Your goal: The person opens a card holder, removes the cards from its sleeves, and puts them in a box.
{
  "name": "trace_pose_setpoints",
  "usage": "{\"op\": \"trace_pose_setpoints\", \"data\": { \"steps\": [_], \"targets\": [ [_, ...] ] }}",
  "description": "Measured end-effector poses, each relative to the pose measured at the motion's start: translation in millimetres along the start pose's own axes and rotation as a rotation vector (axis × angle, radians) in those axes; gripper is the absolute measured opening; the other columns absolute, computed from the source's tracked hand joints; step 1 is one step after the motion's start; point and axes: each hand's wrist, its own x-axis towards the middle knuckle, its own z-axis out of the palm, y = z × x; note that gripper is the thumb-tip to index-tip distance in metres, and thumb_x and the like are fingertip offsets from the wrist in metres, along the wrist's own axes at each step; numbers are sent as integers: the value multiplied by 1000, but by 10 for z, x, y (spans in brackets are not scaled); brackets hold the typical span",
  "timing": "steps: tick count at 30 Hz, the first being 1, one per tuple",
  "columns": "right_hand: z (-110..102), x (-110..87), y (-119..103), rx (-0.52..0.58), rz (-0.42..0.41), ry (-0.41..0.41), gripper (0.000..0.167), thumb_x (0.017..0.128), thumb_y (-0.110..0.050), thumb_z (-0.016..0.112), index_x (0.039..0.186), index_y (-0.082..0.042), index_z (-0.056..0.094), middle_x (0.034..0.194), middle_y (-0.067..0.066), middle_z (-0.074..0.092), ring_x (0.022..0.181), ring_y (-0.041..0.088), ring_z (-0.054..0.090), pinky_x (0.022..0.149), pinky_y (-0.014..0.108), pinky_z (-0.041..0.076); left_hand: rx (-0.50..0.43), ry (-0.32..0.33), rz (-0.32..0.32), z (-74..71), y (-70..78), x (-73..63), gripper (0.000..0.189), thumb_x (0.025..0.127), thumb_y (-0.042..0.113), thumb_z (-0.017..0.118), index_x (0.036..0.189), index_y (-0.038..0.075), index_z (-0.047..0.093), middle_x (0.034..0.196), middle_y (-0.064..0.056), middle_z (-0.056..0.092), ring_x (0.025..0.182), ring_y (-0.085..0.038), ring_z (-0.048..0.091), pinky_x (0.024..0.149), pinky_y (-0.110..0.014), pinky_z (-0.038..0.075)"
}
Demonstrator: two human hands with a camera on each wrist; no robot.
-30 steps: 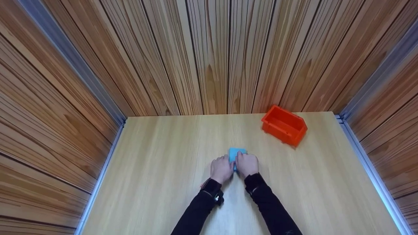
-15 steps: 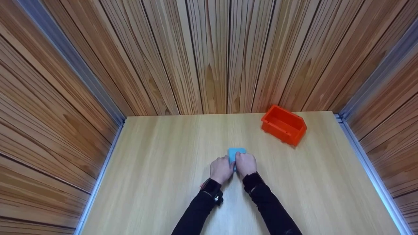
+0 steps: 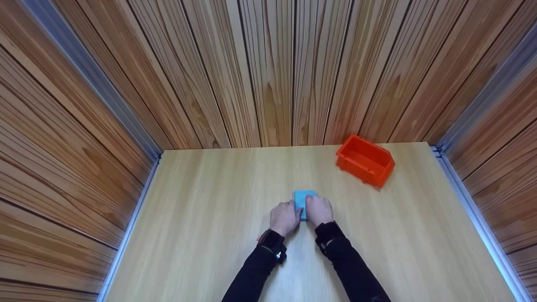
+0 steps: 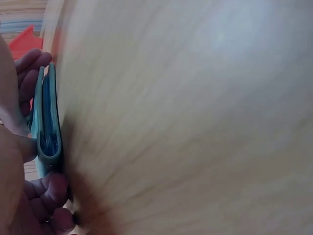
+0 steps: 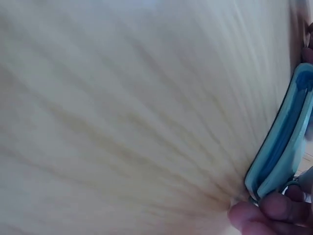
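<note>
A small light blue pouch (image 3: 299, 199) lies on the wooden tabletop, between both hands. My left hand (image 3: 284, 218) grips its left side, thumb on the upper face and fingers curled at the edge. My right hand (image 3: 319, 211) holds the right side with fingers bent. In the left wrist view, the near side of the pouch (image 4: 49, 154) shows two pale edges with a darker blue strip between them. In the right wrist view, fingertips (image 5: 276, 205) pinch around the end of the pouch, where a small metal ring (image 5: 292, 183) shows. The pouch's underside is hidden.
An orange-red open bin (image 3: 365, 161) stands at an angle at the back right of the tabletop (image 3: 201, 209), near the plank wall (image 3: 272, 75). Wooden side walls with metal strips bound the left and right.
Over the last half second my right hand shifts slightly right, uncovering a little more of the pouch. My left hand and the bin stay put.
</note>
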Motion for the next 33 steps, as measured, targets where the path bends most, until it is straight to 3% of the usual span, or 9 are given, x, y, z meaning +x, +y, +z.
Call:
{"op": "trace_pose_setpoints", "data": {
  "steps": [3, 7, 10, 13, 22, 33],
  "targets": [
    [-30, 0, 90, 55, 10, -30, 10, 90, -1, 60, 85, 3, 68, 70, 17, 69, 64, 35, 70, 58, 46, 56, -3, -14, -9, 1, 5, 0, 37, 103, 41, 60, 105, 5, 70, 86, -11, 72, 83, -28, 70, 67, -42, 55],
    [-75, -16, 342, 96, 95, -63, 6, 86, 5, 63, 86, 4, 69, 71, 19, 69, 66, 38, 69, 62, 49, 56, -16, -72, -24, -26, -5, 16, 41, 105, 43, 56, 113, 5, 70, 92, -11, 72, 88, -27, 70, 71, -41, 55],
    [-84, -64, 547, 80, 135, -106, 5, 84, 6, 67, 84, 2, 70, 66, 14, 66, 63, 33, 66, 60, 48, 55, -24, -106, -44, -44, -19, 9, 44, 106, 44, 54, 119, 4, 68, 95, -11, 72, 91, -27, 69, 73, -40, 55],
    [-77, -108, 663, 66, 124, -143, 6, 86, 3, 69, 83, -2, 72, 63, 8, 62, 58, 26, 61, 56, 44, 53, -28, -107, -50, -54, -27, -2, 46, 106, 44, 53, 122, 4, 68, 97, -12, 72, 92, -27, 68, 75, -41, 55],
    [-97, -141, 722, 46, 168, -232, 7, 88, 0, 69, 88, -4, 74, 67, 10, 67, 61, 28, 62, 59, 44, 54, -28, -75, -26, -8, 5, -16, 46, 106, 43, 55, 122, 2, 68, 98, -13, 73, 91, -28, 69, 74, -41, 56],
    [-114, -157, 703, -57, 138, -247, 4, 86, -4, 70, 83, -3, 72, 61, 7, 59, 56, 24, 58, 53, 40, 51, -27, -96, -26, -13, -4, -4, 49, 107, 44, 51, 130, 3, 66, 107, -14, 74, 98, -29, 69, 79, -43, 56]
  ]
}}
